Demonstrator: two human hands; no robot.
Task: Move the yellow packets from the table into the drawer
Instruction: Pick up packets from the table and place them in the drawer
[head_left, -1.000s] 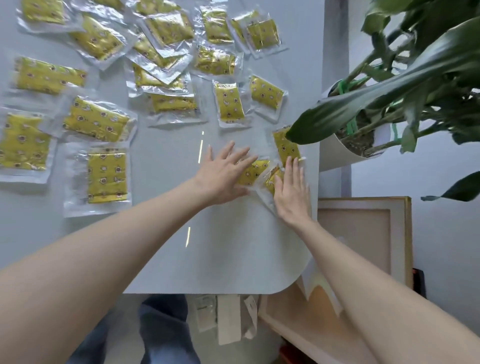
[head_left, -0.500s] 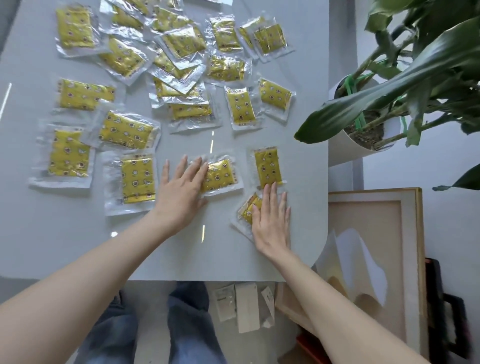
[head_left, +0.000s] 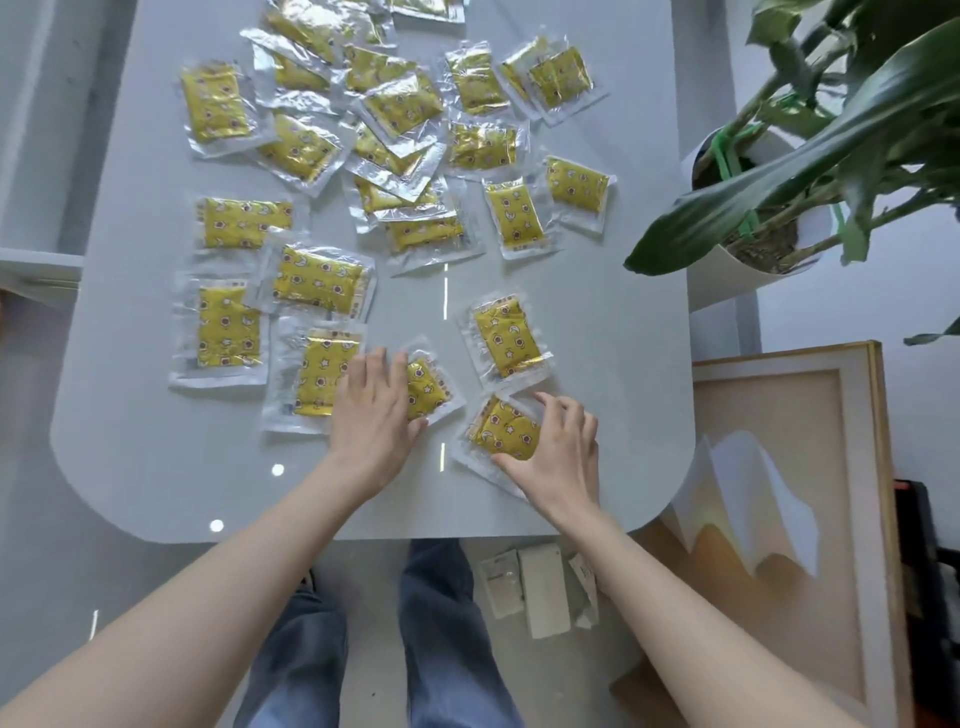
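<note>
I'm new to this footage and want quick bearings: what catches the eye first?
Many yellow packets lie strewn over the white table, piled thickest at its far end. Near the front edge the left hand rests flat on one packet while the right hand grips a second packet. A leafy potted plant stands at right.

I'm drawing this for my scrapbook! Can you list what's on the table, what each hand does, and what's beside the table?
On table: pale grey rounded table, many yellow star-printed packets in clear wrappers
Left: left hand lies flat on one near packet
Right: right hand grips another near packet, fingers curled round it
Beside table: green leafy plant in white pot, framed picture
Drawer: not in view
</note>
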